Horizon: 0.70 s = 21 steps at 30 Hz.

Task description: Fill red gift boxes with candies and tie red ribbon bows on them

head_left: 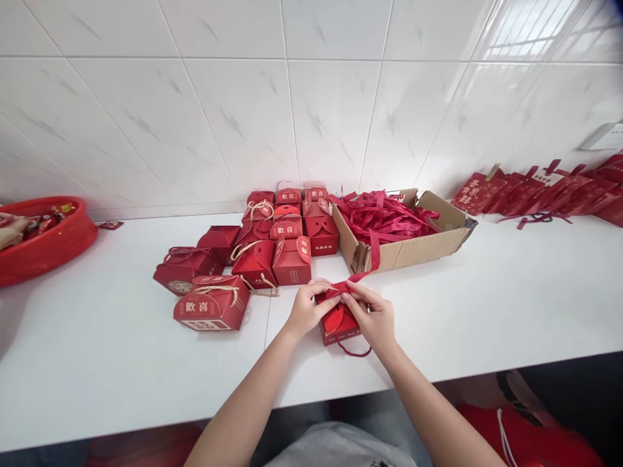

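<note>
A small red gift box (335, 327) stands on the white table close in front of me, with a dark red cord handle (354, 353) hanging at its near side. A red ribbon (359, 277) lies over the top of the box. My left hand (311, 306) pinches the ribbon from the left, thumb and fingers together. From the right, my right hand (372, 314) also pinches it, and the two thumbs nearly meet above the box. The exact shape of the ribbon between the fingers is partly hidden.
Beyond my hands, a cardboard box (403, 253) holds a heap of red ribbons (384, 217). Several red gift boxes (292, 259) stand to its left, one (211, 305) nearer me. A red basin (48, 243) is far left; flat red cartons (530, 191) lean at right.
</note>
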Motion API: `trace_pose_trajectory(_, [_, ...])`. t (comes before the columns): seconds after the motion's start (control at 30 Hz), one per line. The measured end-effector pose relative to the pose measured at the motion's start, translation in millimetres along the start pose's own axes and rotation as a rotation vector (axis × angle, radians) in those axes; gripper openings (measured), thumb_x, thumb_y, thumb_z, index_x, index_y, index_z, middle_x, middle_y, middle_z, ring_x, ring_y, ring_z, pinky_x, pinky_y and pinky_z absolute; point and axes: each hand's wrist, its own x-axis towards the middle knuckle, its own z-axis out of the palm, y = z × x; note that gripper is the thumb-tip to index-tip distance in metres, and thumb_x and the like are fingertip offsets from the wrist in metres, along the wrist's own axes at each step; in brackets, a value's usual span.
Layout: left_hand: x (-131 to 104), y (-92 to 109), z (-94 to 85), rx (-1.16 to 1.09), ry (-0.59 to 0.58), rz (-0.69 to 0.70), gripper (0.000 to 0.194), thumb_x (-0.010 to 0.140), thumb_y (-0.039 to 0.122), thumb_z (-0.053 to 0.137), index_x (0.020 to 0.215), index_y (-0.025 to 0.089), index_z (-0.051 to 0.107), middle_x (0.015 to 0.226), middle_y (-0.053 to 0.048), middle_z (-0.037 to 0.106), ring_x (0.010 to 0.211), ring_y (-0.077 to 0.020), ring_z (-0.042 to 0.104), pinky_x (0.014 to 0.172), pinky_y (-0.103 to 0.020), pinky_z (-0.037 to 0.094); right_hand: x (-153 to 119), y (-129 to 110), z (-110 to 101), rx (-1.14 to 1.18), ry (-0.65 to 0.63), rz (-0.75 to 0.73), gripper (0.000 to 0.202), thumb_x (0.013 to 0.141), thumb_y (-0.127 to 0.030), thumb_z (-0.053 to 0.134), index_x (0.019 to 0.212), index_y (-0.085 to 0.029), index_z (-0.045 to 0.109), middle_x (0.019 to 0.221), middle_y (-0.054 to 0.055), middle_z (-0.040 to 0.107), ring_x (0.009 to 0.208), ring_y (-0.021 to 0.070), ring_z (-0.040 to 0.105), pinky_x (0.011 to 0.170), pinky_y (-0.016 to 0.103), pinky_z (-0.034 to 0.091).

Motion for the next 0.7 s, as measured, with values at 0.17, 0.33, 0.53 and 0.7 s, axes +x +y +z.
trace_pose_trajectory(0.17, [0, -1, -0.4, 0.026, 0.012, 0.027, 0.011, 0.077, 0.027, 0.066, 0.077, 0.016, 0.07, 0.083, -0.007, 0.063, 0.086, -0.0199, 0.06, 0.081, -0.033, 0.048, 1, -2, -1, -0.242, 0.058, -0.243, 0.016, 0.083, -0.027, 0.061, 0.092, -0.022, 0.074, 0.105, 0.011, 0.06, 0.08, 0.0191, 0.056, 0.069, 0.036, 0.051])
trace_pose_trajectory(0.33, [2, 1, -0.7, 0.061, 0.005, 0.059, 0.01, 0.078, 0.025, 0.065, 0.075, 0.016, 0.068, 0.082, -0.007, 0.063, 0.086, -0.0192, 0.059, 0.082, -0.033, 0.048, 1, -6, -8, -0.471, 0.044, -0.302, 0.015, 0.078, -0.03, 0.067, 0.089, -0.022, 0.074, 0.115, 0.013, 0.057, 0.099, 0.0278, 0.048, 0.075, 0.042, 0.05])
trace_pose_trajectory(0.53, [4, 3, -2.3, 0.102, -0.041, 0.103, 0.007, 0.079, 0.023, 0.066, 0.08, 0.018, 0.07, 0.084, -0.007, 0.066, 0.087, -0.0194, 0.061, 0.082, -0.033, 0.048, 4, -9, -16, -0.58, 0.034, -0.329, 0.015, 0.082, -0.022, 0.059, 0.081, -0.023, 0.075, 0.132, 0.012, 0.046, 0.115, 0.0315, 0.04, 0.095, 0.05, 0.041])
trace_pose_trajectory(0.7, [5, 4, -3.9, 0.135, -0.064, 0.162, 0.008, 0.082, 0.021, 0.063, 0.082, 0.02, 0.07, 0.083, -0.005, 0.067, 0.086, -0.0181, 0.06, 0.082, -0.032, 0.048, 10, -10, -20, -0.394, -0.169, -0.049, 0.016, 0.081, -0.028, 0.059, 0.082, -0.021, 0.073, 0.142, 0.012, 0.04, 0.131, 0.0335, 0.032, 0.105, 0.054, 0.029])
